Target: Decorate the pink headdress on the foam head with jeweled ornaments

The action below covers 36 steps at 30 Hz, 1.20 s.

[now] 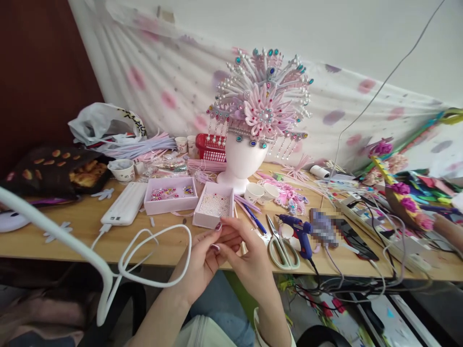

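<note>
wooden table [170, 248] spans the work area and carries the items listed below. a tall headdress [265, 113], pink and pale lilac with pearls and coloured stones, is seated upright on a white mannequin head [243, 161] toward the back of the table.

left hand [202, 262] and right hand [251, 248] are together at the near edge, in front of the mannequin head. fingers of both are bent and partly curled, thumbs and fingertips drawn close to one another; whether anything small is pinched between them cannot be determined.

gem box [170, 207], pale lilac and open-topped, lies beyond the left hand. bead box [208, 220], also open, lies directly ahead of the fingertips, just beside the gem box. a white power bank [125, 205] lies left of both. to the right of the hands: a blue glue gun [298, 231] on its side, with scissors [278, 241] just beside it. paper cup [254, 193] stands behind a blue pen [257, 221]. smallest noted: coloured gems [164, 193] and pale beads [215, 205], each inside its own box.
</note>
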Motion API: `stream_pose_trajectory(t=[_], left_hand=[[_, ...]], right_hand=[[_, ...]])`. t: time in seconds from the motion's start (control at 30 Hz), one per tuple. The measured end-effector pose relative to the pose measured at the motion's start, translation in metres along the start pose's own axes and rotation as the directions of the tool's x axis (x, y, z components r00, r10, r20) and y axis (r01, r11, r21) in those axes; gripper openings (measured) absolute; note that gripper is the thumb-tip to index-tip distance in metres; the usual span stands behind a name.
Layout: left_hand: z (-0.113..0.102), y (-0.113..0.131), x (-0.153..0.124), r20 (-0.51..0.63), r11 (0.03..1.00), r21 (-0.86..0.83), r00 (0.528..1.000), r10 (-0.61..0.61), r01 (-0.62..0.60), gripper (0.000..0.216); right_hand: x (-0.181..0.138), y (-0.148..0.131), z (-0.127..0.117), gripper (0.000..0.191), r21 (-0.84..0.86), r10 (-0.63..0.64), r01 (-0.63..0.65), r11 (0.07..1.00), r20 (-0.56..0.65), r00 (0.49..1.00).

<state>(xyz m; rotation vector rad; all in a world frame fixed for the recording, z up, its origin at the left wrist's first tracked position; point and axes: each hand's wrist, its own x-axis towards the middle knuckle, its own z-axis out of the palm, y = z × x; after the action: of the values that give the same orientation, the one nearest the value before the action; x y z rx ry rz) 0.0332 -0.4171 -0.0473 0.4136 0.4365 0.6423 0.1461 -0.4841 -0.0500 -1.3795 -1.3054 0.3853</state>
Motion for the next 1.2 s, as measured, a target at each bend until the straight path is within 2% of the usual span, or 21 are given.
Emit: stream_pose_trajectory(t=[0.1, 0.2, 0.27, 0.4, 0.5, 0.57, 0.63, 0.77, 0.87, 0.97, 1.03, 1.1, 1.2], left_hand=[[-0.011, 0.001, -0.011, 0.084, 0.994, 0.092, 0.994, -0.07, 0.062, 0.022], [-0.022, 0.003, -0.023, 0.125, 0.96, 0.24, 0.976, -0.177, 0.144, 0.033], [-0.027, 0.006, -0.03, 0.114, 0.932, 0.341, 0.979, -0.168, 0.121, 0.039], [-0.037, 0.017, -0.034, 0.016, 0.856, 0.511, 0.996, 0.084, -0.08, 0.041], [-0.048, 0.026, -0.032, -0.114, 0.797, 0.579, 0.951, 0.286, -0.171, 0.043], [-0.054, 0.026, -0.03, -0.165, 0.774, 0.588, 0.903, 0.398, -0.234, 0.042], [-0.056, 0.019, -0.027, -0.159, 0.769, 0.581, 0.888, 0.431, -0.269, 0.045], [-0.042, -0.003, -0.02, -0.091, 0.779, 0.603, 0.956, 0.28, -0.171, 0.059], [-0.024, -0.015, -0.011, -0.014, 0.784, 0.594, 0.972, 0.234, -0.18, 0.062], [-0.008, -0.021, -0.001, 0.041, 0.788, 0.566, 0.963, 0.265, -0.241, 0.043], [-0.003, -0.021, 0.003, 0.046, 0.775, 0.595, 0.971, 0.233, -0.214, 0.029], [-0.004, -0.018, 0.003, 0.031, 0.774, 0.615, 0.985, 0.169, -0.152, 0.029], [-0.011, -0.008, 0.001, -0.032, 0.798, 0.592, 0.986, 0.164, -0.113, 0.034]], right_hand=[[0.0, 0.001, -0.005, 0.027, 0.049, 0.042, -0.045, 0.998, 0.064, 0.997], [-0.004, 0.005, -0.012, 0.019, 0.132, 0.135, -0.147, 0.98, 0.096, 0.986], [-0.007, 0.007, -0.018, 0.014, 0.142, 0.204, -0.213, 0.967, 0.072, 0.976], [-0.007, 0.011, -0.035, 0.006, 0.153, 0.3, -0.282, 0.947, -0.108, 0.948], [-0.007, 0.015, -0.044, 0.016, 0.32, 0.38, -0.298, 0.899, -0.232, 0.896], [-0.007, 0.017, -0.045, 0.022, 0.455, 0.438, -0.297, 0.84, -0.243, 0.866], [-0.009, 0.018, -0.042, 0.027, 0.568, 0.471, -0.288, 0.771, -0.203, 0.859], [-0.012, 0.016, -0.033, 0.04, 0.735, 0.455, -0.292, 0.612, -0.026, 0.89], [-0.015, 0.013, -0.025, 0.049, 0.793, 0.382, -0.296, 0.533, 0.087, 0.92], [-0.019, 0.009, -0.02, 0.045, 0.803, 0.328, -0.36, 0.475, 0.218, 0.919], [-0.023, 0.007, -0.023, 0.046, 0.778, 0.324, -0.441, 0.449, 0.318, 0.891], [-0.026, 0.006, -0.032, 0.049, 0.741, 0.331, -0.5, 0.449, 0.382, 0.863], [-0.031, 0.006, -0.054, 0.044, 0.679, 0.381, -0.519, 0.52, 0.359, 0.852]])
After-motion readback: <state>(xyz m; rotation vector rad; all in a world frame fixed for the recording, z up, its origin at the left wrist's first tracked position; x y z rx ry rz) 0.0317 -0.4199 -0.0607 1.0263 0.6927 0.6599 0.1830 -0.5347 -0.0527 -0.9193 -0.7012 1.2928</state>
